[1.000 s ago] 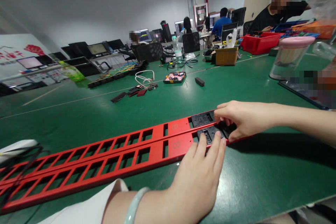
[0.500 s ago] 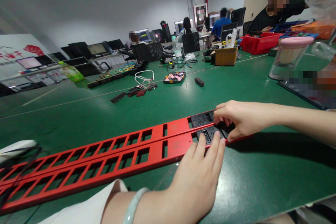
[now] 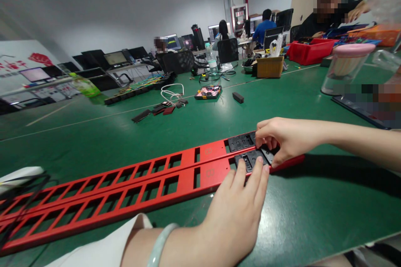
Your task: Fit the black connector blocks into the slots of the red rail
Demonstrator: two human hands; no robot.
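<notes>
Two long red slotted rails [image 3: 184,183] lie side by side on the green table, running from the left edge to the right of centre. My left hand [image 3: 239,208] reaches in from below with fingers extended, its fingertips resting on a black plastic module [image 3: 249,162] in the near rail. Over the rails' right end, my right hand [image 3: 278,137] is curled, thumb and fingers around a black plastic piece [image 3: 267,155] beside that module. Another black module [image 3: 241,143] sits in the far rail. My right fingers partly cover the slots there.
Beyond the rails lie dark flat pieces [image 3: 159,109], a small black block [image 3: 238,97] and a tray of small parts [image 3: 208,92]. At right stand a pink-lidded cup [image 3: 346,69] and a red bin [image 3: 310,51]. Dark cables [image 3: 28,202] cross the rails' left end. A co-worker [image 3: 332,8] sits far right.
My right hand has shifted very slightly, and more of the black piece between its fingers shows. My left hand stays in place. The co-worker's arm at far right has moved.
</notes>
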